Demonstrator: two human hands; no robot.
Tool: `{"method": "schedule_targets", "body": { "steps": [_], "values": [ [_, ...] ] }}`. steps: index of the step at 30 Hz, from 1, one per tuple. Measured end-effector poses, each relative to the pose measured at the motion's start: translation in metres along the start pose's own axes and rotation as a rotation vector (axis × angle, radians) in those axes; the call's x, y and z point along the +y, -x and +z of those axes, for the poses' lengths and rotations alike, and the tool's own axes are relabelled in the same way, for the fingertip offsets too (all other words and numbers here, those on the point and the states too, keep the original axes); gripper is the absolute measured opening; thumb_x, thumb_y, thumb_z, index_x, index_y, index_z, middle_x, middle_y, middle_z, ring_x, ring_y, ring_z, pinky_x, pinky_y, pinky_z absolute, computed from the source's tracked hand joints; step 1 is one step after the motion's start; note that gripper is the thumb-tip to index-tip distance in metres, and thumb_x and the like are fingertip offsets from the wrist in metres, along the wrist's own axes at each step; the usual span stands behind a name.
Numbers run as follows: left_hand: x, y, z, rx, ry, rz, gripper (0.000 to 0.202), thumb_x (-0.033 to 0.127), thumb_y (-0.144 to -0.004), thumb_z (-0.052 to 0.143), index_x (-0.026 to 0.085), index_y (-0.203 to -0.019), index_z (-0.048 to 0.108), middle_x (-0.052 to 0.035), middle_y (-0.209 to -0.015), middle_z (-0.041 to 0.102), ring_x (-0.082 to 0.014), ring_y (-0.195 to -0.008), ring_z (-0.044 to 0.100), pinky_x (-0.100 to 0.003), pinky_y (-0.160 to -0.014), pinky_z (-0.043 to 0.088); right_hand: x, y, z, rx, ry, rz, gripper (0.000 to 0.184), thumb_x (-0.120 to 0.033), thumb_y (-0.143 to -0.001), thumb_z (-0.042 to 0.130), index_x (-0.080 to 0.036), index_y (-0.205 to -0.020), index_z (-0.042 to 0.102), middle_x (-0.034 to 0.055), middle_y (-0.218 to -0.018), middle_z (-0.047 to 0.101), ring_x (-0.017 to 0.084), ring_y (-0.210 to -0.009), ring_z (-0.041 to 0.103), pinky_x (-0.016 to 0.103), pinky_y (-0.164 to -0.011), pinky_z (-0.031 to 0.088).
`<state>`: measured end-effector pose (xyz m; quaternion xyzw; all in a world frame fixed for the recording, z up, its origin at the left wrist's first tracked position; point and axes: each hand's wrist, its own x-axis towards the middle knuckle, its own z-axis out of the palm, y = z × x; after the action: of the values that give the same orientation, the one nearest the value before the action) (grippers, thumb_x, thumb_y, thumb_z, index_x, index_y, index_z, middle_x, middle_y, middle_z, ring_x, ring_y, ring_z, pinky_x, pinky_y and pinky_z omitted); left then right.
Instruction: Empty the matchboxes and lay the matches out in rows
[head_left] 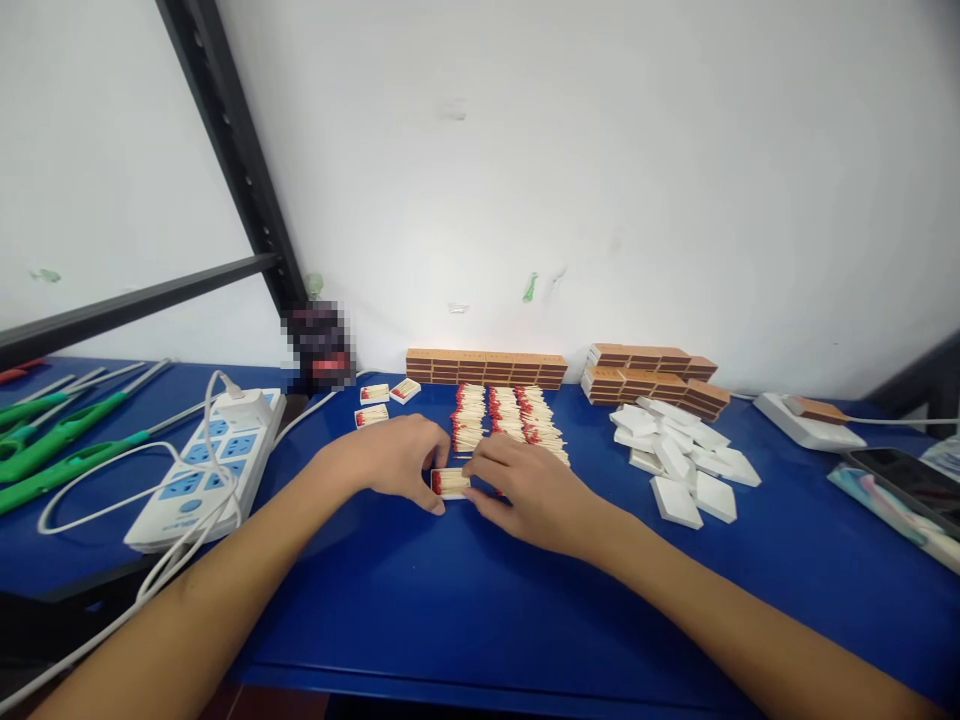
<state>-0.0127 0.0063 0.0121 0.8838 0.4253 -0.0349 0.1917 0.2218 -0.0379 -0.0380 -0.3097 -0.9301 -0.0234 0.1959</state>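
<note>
A white matchbox tray filled with red-tipped matches lies on the blue table in front of me. My left hand is closed around its left end, with thumb and fingers at the edges. At the right end, my right hand has its thumb and fingertips on the tray; some of its fingers are hidden. Just behind the hands, loose matches lie in three rows, heads to the left. Three filled trays rest beyond my left hand.
Matchbox covers are stacked along the wall, with another stack to their right. White trays are heaped at right. A power strip with cables and green-handled tools lie left. A phone lies far right.
</note>
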Motion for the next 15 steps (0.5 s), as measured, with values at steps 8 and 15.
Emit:
{"method": "schedule_targets", "body": {
  "steps": [8,15],
  "values": [
    [-0.003,-0.006,0.001,0.02,0.064,0.042,0.026,0.04,-0.068,0.084,0.023,-0.085,0.075,-0.0013,-0.086,0.074,-0.0201,-0.074,0.066,-0.029,-0.059,0.043,-0.015,-0.007,0.015,-0.091,0.067,-0.019,0.02,-0.027,-0.105,0.057,-0.015,-0.117,0.067,0.014,-0.112,0.069,0.029,-0.105,0.065,0.042,-0.083,0.056],
    [0.001,-0.004,-0.005,0.03,0.079,0.05,0.021,0.036,-0.073,0.078,0.021,-0.087,0.081,-0.0032,-0.087,0.077,-0.0207,-0.079,0.069,-0.029,-0.066,0.047,-0.009,-0.008,0.019,-0.066,0.142,-0.007,0.014,-0.024,-0.105,0.058,-0.015,-0.11,0.068,0.012,-0.106,0.07,0.027,-0.102,0.064,0.039,-0.081,0.053]
  ]
}}
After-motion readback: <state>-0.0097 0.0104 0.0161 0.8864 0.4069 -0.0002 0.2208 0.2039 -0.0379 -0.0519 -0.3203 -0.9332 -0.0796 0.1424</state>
